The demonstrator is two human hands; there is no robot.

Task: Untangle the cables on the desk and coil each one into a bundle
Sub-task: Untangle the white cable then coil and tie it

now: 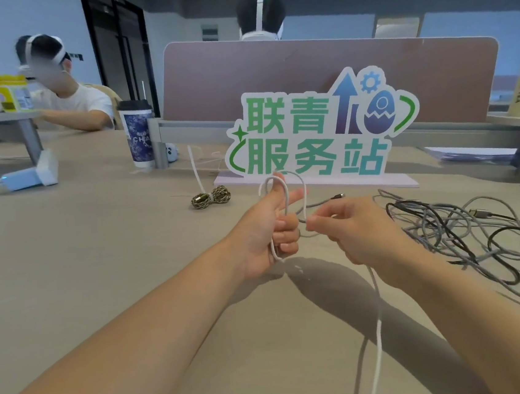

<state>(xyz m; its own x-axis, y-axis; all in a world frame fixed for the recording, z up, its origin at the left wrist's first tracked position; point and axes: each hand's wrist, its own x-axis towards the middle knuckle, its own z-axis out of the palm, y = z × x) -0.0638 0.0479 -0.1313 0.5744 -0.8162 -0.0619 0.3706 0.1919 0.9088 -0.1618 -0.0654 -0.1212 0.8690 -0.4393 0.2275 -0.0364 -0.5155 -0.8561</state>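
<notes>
Your left hand (pixel 268 231) gripped the white cable (pixel 378 322), fingers curled round its loops above the desk (pixel 98 262). Your right hand (pixel 352 229) pinched the same cable just beside it (tail hanging toward you). The tangle (pixel 467 223) lay to the right; one bundle (pixel 211 197) sat by the sign (pixel 316 133).

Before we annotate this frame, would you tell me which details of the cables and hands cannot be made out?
In the head view:
white cable: lower end leaves the bottom edge; length unknown.
left hand: its curled fingers hide how many loops it grips.
right hand: its palm hides where the cable passes below the pinch.
cable tangle: overlaps and the right edge hide the count.
braided coil: too small to see its fastening.
</notes>
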